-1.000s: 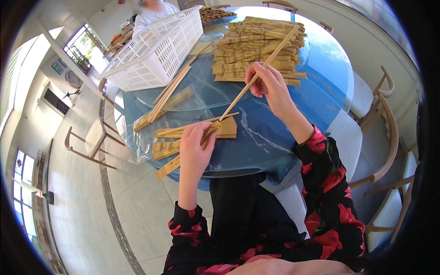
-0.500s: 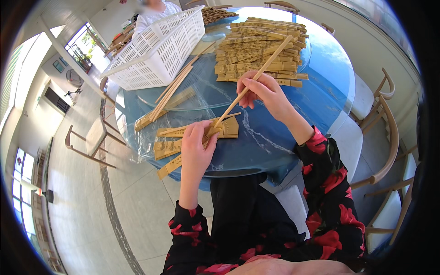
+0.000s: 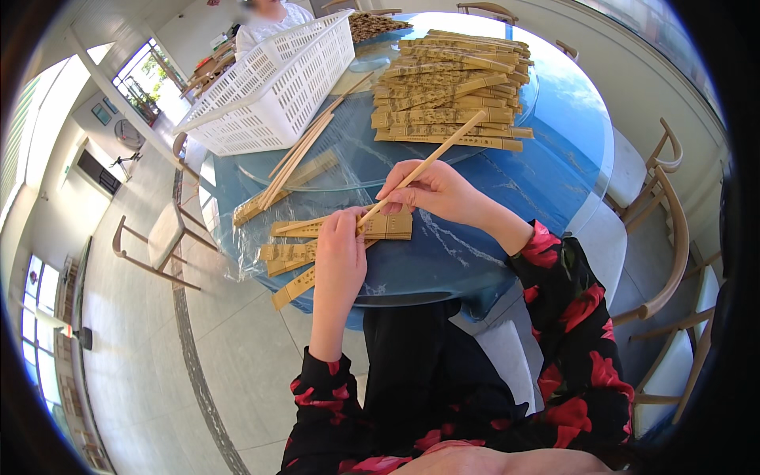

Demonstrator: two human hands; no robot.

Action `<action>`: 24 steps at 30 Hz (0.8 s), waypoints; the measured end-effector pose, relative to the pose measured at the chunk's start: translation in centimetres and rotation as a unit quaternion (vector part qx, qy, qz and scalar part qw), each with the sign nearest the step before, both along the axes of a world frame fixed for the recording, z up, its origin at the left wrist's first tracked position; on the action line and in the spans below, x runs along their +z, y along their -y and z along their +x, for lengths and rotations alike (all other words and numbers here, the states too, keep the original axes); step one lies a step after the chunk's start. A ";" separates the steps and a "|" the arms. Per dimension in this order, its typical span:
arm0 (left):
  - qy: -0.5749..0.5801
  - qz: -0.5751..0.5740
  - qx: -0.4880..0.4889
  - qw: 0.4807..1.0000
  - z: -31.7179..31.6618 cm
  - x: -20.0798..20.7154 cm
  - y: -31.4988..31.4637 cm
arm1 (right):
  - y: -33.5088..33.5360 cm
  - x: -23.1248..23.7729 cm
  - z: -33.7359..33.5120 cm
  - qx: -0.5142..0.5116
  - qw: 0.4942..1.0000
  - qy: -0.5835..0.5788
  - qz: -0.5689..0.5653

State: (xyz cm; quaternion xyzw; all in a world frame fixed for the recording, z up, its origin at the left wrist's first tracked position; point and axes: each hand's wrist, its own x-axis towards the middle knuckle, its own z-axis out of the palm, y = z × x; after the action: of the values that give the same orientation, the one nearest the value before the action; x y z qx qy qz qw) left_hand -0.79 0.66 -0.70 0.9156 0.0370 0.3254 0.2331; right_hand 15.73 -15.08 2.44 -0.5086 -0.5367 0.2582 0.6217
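Note:
My left hand [image 3: 342, 245] is closed near the table's front edge, pinching a brown paper chopstick sleeve [image 3: 285, 252] whose end sticks out to its left. In my right hand [image 3: 431, 192], close beside it, pale wooden chopsticks [image 3: 455, 141] slant up to the right. Their lower end goes in at the left fingers, where the sleeve's mouth is hidden; whether it is one stick or a pair pressed together I cannot tell. More flat brown sleeves [image 3: 393, 225] lie under and around my left hand, with a single loose chopstick [image 3: 297, 229] across them.
A large pile of brown sleeves [image 3: 451, 91] lies at the back right. Loose chopsticks [image 3: 299, 154] rest beside a white slotted plastic basket [image 3: 269, 87]. Clear plastic film covers part of the blue round table [image 3: 507, 182]. A person in white [image 3: 273, 24] is behind the basket. Wooden chairs [image 3: 669, 237] stand around.
My right hand has come down and left toward my left hand. The chopsticks have slid lower with it, and less of their length shows. The held sleeve's end has shifted slightly left.

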 end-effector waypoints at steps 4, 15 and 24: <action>0.014 0.010 0.017 1.000 0.3 0.2 0.4 | 0.4 0.0 0.3 -0.037 0.999 0.006 0.026; 0.123 -0.013 0.044 0.991 0.0 0.3 0.1 | 0.1 0.1 0.3 -0.074 0.995 -0.062 0.024; 0.157 0.027 0.048 0.986 0.1 0.3 0.4 | -0.3 -0.2 -1.1 -0.045 0.999 0.000 -0.015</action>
State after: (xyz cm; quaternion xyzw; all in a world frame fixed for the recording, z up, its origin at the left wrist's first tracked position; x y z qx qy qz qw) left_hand -0.70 0.28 -0.39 0.8566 0.0350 0.4765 0.1949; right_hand 14.65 -14.76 2.19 -0.5413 -0.5095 0.2382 0.6251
